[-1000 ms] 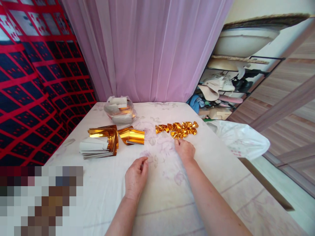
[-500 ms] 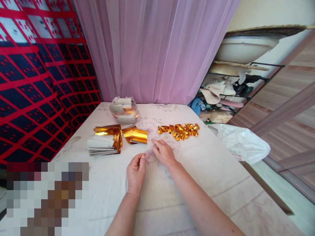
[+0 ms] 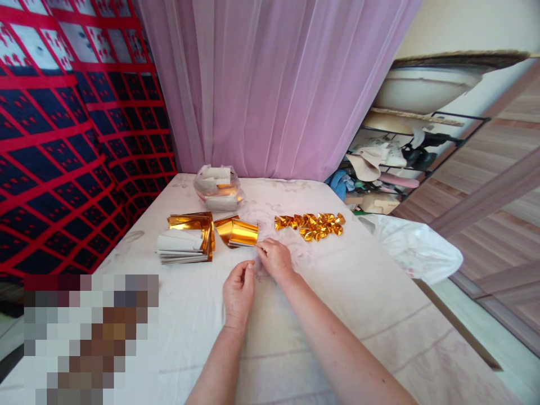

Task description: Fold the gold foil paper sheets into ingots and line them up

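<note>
My right hand (image 3: 276, 260) reaches to the near right corner of a small fanned stack of gold foil paper (image 3: 241, 230), its fingertips pinched at the sheets' edge. Just left of it, my left hand (image 3: 239, 288) rests above the cloth with fingers curled and thumb against the index finger; nothing shows in it. A thicker pile of foil paper (image 3: 181, 242), gold on one side and pale grey on the other, lies to the left. Folded gold foil pieces (image 3: 314, 226) sit in a cluster to the right.
A clear plastic bag (image 3: 217, 188) of more paper stands at the back of the cloth-covered table (image 3: 295, 337). Behind hangs a lilac curtain (image 3: 274, 84). Beyond the right edge are a loaded shelf rack (image 3: 442, 121) and a white plastic bag (image 3: 417, 242).
My right hand has moved left and closed its fingers at the corner of the small foil stack. My left hand stays curled. The view has shifted slightly.
</note>
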`<control>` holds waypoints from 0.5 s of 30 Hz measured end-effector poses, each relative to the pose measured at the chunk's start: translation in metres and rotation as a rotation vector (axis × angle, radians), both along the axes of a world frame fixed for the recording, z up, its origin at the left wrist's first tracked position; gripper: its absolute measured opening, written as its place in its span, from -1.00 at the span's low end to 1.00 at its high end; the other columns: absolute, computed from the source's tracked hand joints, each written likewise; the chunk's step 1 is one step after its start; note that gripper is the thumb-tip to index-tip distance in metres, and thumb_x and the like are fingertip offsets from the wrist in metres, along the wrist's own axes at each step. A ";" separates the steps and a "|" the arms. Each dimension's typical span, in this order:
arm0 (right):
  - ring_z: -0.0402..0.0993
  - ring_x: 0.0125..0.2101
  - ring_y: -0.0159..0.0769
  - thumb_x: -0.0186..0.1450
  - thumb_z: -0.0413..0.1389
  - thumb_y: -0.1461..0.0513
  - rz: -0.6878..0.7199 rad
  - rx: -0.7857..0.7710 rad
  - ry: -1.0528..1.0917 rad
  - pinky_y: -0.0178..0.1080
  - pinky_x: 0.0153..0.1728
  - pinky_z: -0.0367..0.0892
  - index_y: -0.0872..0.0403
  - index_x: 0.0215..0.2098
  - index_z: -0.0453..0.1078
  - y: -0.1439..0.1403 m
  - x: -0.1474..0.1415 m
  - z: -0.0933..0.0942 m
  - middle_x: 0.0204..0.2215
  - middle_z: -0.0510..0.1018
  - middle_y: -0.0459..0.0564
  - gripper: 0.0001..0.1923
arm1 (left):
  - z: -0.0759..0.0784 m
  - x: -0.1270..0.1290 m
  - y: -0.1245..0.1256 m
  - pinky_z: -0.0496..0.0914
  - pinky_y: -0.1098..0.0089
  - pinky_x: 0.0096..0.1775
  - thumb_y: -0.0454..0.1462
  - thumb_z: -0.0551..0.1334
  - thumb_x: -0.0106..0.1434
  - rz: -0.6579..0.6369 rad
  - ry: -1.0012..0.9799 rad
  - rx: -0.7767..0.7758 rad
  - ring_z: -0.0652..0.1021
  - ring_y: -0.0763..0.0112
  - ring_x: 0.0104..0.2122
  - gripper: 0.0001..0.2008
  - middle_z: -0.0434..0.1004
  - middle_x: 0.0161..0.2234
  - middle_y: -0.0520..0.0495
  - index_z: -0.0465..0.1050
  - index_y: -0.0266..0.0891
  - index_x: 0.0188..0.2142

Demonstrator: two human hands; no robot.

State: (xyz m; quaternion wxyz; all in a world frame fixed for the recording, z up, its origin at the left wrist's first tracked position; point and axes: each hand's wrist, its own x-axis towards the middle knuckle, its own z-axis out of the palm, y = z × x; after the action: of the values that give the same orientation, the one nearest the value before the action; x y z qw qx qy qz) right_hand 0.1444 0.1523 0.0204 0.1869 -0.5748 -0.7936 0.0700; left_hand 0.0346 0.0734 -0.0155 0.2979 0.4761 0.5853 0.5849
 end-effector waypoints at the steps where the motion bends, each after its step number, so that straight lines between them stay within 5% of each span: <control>1: 0.49 -0.20 -0.30 0.36 0.06 0.26 -0.004 0.003 0.011 -0.35 -0.21 0.28 -0.01 -0.29 0.57 0.000 0.000 0.000 -0.27 0.61 -0.02 -0.78 | 0.000 0.000 0.000 0.45 0.40 -0.27 -0.12 0.12 0.27 0.002 -0.005 0.000 0.57 0.34 -0.35 -0.72 0.58 -0.41 -0.02 0.54 -0.21 -0.27; 15: 0.54 -0.26 -0.32 0.29 0.11 0.25 0.045 0.061 0.269 -0.34 -0.22 0.34 0.00 -0.33 0.54 -0.002 0.018 0.003 -0.31 0.63 -0.07 -0.85 | -0.004 0.000 0.002 0.46 0.39 -0.29 -0.10 0.13 0.26 0.060 -0.097 -0.015 0.57 0.36 -0.38 -0.71 0.56 -0.44 -0.01 0.54 -0.21 -0.28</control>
State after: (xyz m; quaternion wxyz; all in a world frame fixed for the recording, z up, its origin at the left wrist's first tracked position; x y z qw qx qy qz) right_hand 0.1620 0.1503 0.0233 0.3074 -0.5362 -0.7758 0.1266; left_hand 0.0351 0.0751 -0.0198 0.3119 0.4271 0.5884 0.6117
